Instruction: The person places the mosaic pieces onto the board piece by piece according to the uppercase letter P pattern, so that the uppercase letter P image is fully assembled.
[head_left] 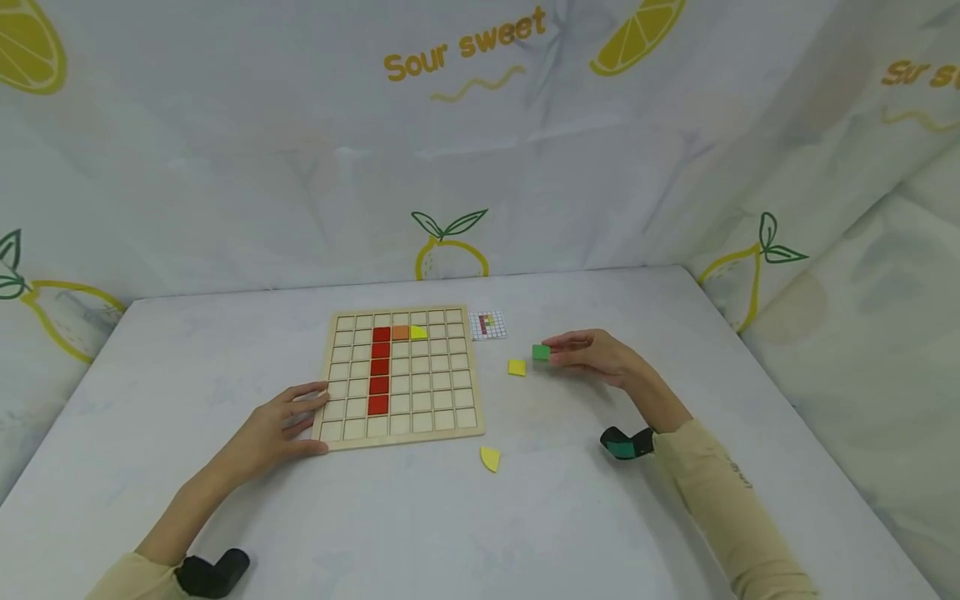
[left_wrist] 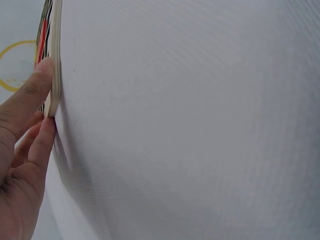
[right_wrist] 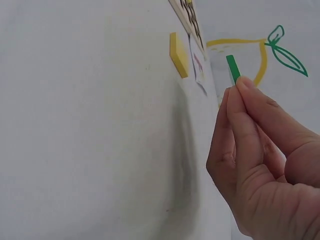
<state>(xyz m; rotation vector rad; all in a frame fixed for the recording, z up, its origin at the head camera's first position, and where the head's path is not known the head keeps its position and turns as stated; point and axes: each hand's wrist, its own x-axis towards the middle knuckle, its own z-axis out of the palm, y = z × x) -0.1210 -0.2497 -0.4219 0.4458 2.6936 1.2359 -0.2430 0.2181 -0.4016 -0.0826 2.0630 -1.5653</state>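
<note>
A wooden grid board (head_left: 405, 442) lies on the table, with a column of red tiles (head_left: 379, 367), an orange tile (head_left: 401, 332) and a yellow tile (head_left: 418, 332) in its cells. My left hand (head_left: 266, 433) rests against the board's lower-left corner, its extended fingers touching the left side and its thumb near the bottom corner. To the right of the board, my right hand (head_left: 600, 354) pinches a green square tile (right_wrist: 233, 69) between thumb and fingertips, raised off the table. A yellow square tile (head_left: 517, 367) lies just left of that hand.
A small pattern card (head_left: 488, 325) lies at the board's upper right. Below the board's lower-right corner is a yellow quarter-round tile (head_left: 490, 459). A white cloth with lemon prints (head_left: 450, 167) hangs behind the table (head_left: 420, 533).
</note>
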